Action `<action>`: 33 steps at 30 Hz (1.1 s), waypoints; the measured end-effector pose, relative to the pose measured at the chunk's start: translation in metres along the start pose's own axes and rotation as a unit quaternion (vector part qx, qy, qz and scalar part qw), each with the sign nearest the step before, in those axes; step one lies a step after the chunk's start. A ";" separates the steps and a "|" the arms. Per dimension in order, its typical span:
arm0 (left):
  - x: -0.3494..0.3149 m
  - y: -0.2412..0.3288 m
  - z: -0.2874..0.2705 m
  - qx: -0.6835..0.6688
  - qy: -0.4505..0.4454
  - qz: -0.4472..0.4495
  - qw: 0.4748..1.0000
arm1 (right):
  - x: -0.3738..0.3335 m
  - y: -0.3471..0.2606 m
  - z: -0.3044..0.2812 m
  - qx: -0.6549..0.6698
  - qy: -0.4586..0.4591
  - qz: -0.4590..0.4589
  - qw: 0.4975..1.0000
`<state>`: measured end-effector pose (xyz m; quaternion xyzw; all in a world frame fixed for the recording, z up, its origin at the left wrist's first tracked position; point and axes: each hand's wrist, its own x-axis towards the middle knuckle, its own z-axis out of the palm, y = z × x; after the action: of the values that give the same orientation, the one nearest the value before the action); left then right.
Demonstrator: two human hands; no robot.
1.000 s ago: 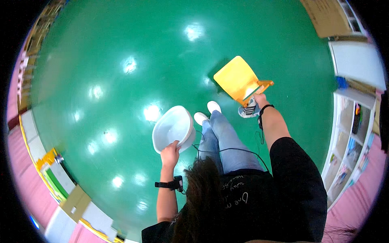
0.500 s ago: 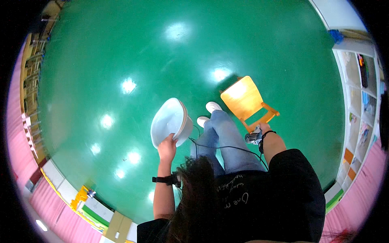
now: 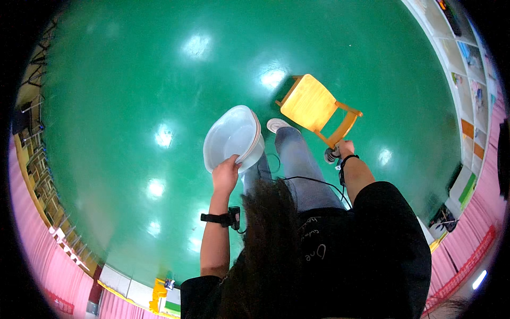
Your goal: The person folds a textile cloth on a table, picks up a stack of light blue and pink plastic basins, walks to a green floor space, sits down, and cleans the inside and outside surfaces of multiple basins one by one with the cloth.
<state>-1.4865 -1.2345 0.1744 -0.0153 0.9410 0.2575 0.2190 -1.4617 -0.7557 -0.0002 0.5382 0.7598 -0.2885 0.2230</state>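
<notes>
Floor [image 3: 111, 138], glossy and green, spreads beyond the fingers of both hands. White shelving [image 3: 467, 80] with cubbyholes curves past the right fingers, well apart from them. Yellow wooden chair [image 3: 308, 103], seat outward, extends ahead and leftward of the right hand [image 3: 346, 148], whose fingers are curled closed around the near end of its backrest. Pale nested basins [image 3: 231, 135] tilt just ahead of the left hand [image 3: 226, 174], its fingers clamped on their nearest rim. White shoe [image 3: 277, 125], worn, shows between the two hands, farther forward. Grey shoe [image 3: 331, 156], mostly hidden, is just beside the right fingers; whether they hold it too, I cannot tell.
</notes>
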 end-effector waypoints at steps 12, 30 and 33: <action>0.037 -0.019 -0.054 0.055 0.004 0.001 0.998 | 0.023 -0.111 0.037 -0.154 -0.047 -0.278 0.947; 0.041 -0.046 -0.047 -0.041 0.145 -0.011 0.988 | -0.171 -0.432 -0.187 0.245 -0.122 -0.587 0.762; 0.045 -0.034 -0.044 -0.024 0.134 -0.005 0.991 | -0.148 -0.411 -0.194 0.198 -0.055 -0.618 0.759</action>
<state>-1.5401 -1.2819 0.1737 -0.0597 0.9554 0.2743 0.0916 -1.8084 -0.8308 0.3201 -0.0331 0.8398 -0.5368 -0.0736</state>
